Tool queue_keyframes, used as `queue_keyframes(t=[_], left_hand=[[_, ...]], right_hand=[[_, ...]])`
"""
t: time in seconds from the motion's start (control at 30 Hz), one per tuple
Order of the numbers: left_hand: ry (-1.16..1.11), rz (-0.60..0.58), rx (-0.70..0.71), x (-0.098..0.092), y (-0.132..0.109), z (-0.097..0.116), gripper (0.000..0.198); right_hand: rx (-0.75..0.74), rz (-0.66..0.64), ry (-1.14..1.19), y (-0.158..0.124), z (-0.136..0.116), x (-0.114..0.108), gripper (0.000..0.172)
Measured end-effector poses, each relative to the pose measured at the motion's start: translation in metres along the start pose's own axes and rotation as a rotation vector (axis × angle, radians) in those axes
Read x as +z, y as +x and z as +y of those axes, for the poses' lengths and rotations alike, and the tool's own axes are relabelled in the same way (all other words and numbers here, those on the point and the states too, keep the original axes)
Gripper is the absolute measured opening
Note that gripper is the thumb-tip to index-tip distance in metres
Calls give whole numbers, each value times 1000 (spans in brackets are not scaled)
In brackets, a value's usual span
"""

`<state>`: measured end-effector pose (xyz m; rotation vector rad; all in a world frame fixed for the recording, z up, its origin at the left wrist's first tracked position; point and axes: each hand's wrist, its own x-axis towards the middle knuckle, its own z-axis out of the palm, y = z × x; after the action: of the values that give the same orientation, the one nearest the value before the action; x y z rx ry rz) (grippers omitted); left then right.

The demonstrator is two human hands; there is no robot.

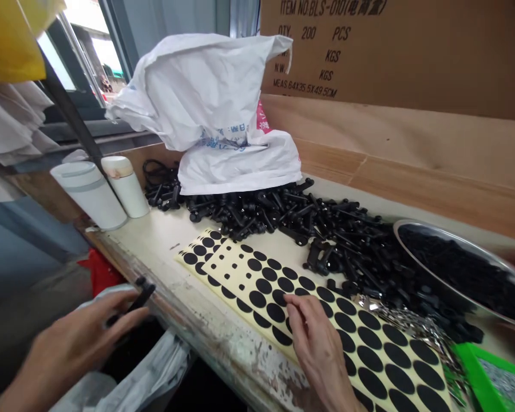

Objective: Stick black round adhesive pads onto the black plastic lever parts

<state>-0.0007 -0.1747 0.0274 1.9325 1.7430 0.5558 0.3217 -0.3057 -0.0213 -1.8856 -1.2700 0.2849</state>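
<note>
The left hand (71, 337) is beyond the front edge of the work surface (154, 243), grasping a small black plastic part (141, 294) between thumb and fingers. Below it, past that chipped, worn edge, lie a white plastic bag (148, 369) and a red bag (98, 272).

The right hand (317, 349) is over the front edge, with its fingertips (292, 306) touching a cream sheet of round black adhesive pads (326, 320). Whether they pinch a pad cannot be told. This sheet lies angled across the surface and overlaps a second sheet (193, 257) at its far-left end.

Toward the right corner are a tangle of silver metal pieces (412, 323) and a green tray (493, 377) holding small grey parts. Just behind the sheets, a long heap of black plastic parts (292, 214) runs along the surface. A steel bowl (459, 269) filled with similar black parts stands at its right end.

At the back edge sit a white plastic sack (201, 109), a coil of black cord (157, 174), and two white cylindrical containers (88, 194) (126, 186). A printed cardboard carton (395, 51) stands behind the surface on the right. Pale cloth (12, 123) hangs at left, before a window (86, 57).
</note>
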Motion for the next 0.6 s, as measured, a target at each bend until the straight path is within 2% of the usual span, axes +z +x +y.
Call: queue_keyframes(t=[0.03, 0.1, 0.13, 0.2, 0.3, 0.33, 0.4, 0.5, 0.6], left_hand=[[183, 60, -6, -9, 4, -9, 34], [307, 97, 170, -5, 8, -7, 36], [263, 93, 326, 8, 9, 3, 35], [149, 3, 658, 47, 8, 32, 27], [137, -149, 946, 106, 7, 73, 26], [142, -170, 998, 120, 6, 81, 27], [157, -195, 1053, 134, 4, 86, 27], [191, -201, 1067, 135, 1, 78, 34], [243, -184, 1056, 132, -4, 71, 41]], right_hand=[[-69, -10, -90, 5, -2, 3, 26], [-184, -27, -256, 12, -7, 13, 25], [-224, -27, -328, 14, -8, 19, 24], [-264, -10, -431, 14, -10, 31, 22], [-263, -1, -446, 9, -7, 41, 18], [-253, -8, -420, 7, -6, 42, 17], [-219, -39, -341, 2, -4, 41, 15], [-161, -47, -235, -4, -2, 40, 11], [-179, 21, -253, -11, -2, 43, 15]])
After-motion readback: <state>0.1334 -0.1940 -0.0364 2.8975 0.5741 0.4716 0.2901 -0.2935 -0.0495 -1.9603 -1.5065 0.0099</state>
